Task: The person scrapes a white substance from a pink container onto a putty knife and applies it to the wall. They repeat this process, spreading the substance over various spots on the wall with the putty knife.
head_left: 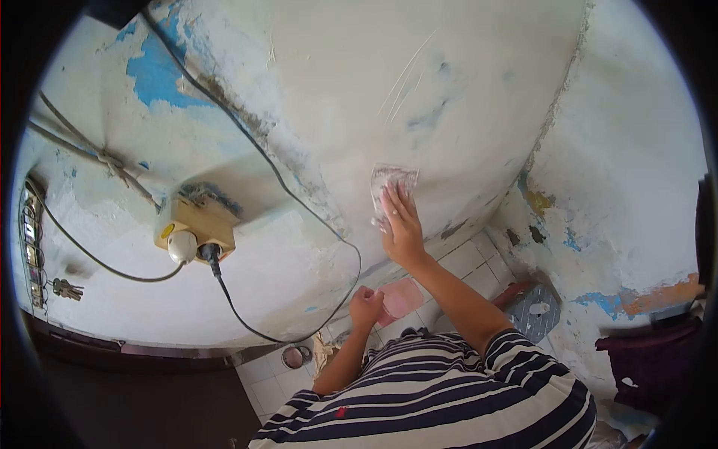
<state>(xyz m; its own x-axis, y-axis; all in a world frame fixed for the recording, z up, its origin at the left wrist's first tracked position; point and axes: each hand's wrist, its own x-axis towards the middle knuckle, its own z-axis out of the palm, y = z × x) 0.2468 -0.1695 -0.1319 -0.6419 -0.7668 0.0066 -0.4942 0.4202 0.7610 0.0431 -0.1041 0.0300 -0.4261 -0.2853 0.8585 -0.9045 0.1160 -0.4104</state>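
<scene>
Right hand: pressed flat against the wall, fingers spread and stretched out over a sheet of sandpaper, pinning it to the plaster rather than curling round it.
Sandpaper: a pale, worn rectangle on the white wall, just above and under the fingertips, close to the corner where the two walls meet.
Left hand: held low near the chest, fingers clenched on the edge of a pink sheet, possibly a second piece of abrasive paper; the view is too small to be sure.
Wall: white filler with patches of blue paint and scratch marks above the sandpaper.
Socket box: tan, fixed to the wall well to the left, with a black plug and cable trailing from it.
Keys: hanging at the far left edge.
Floor: white tiles below.
Shirt: navy and white stripes.
</scene>
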